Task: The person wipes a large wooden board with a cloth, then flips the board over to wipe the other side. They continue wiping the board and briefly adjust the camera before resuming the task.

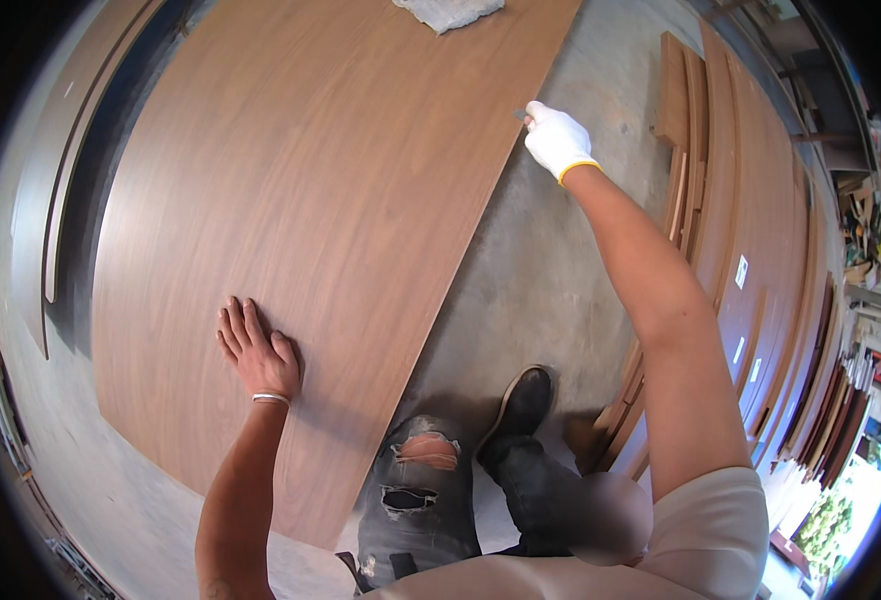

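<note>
A large wood-grain panel (330,200) lies flat in front of me. My bare left hand (262,358) rests palm down on its near part, fingers stretched out, with a white band round the wrist. At the panel's far right edge, my right hand (558,142), in a white knit glove with a yellow cuff, is closed on a small thin grey blade (520,114). The blade's tip reaches over the panel's edge; most of it is hidden in the fingers. A crumpled whitish cloth or sheet (446,12) lies on the panel's far end.
Long brown boards (750,230) stand stacked along the right side, with more pieces (840,430) behind. Dark-edged panels (60,190) lie on the left. My legs and a black shoe (525,405) are on the concrete floor (530,280) by the panel's right edge.
</note>
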A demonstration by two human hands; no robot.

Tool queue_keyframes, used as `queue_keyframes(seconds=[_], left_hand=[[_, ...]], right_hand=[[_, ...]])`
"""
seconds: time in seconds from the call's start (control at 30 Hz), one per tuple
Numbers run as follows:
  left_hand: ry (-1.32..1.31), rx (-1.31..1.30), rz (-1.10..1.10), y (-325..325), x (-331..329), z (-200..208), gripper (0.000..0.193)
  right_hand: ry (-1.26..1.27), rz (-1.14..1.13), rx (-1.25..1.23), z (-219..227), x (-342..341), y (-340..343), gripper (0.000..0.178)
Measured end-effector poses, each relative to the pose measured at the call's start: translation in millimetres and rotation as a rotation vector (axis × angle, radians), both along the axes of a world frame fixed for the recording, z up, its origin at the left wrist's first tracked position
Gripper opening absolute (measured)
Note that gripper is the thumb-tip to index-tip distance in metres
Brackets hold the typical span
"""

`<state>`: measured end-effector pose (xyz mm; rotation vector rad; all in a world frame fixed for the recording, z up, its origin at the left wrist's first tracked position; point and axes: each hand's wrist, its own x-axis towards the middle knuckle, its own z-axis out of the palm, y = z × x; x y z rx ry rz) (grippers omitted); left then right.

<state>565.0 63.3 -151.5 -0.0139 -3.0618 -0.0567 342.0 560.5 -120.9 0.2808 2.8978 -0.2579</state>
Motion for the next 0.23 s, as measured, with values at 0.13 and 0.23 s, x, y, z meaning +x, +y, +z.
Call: queue_keyframes(seconds=[0.13,0.23], left_hand=[[-0.011,-0.011,0.004,8,1,-5,0.069],[-0.011,-0.018,0.003,13,2,-10,0.069]], right_hand=[[0.057,0.034,-0.034,-11,22,0,0.019],[0.006,0.043,-0.021,-16,34,-4,0.020]])
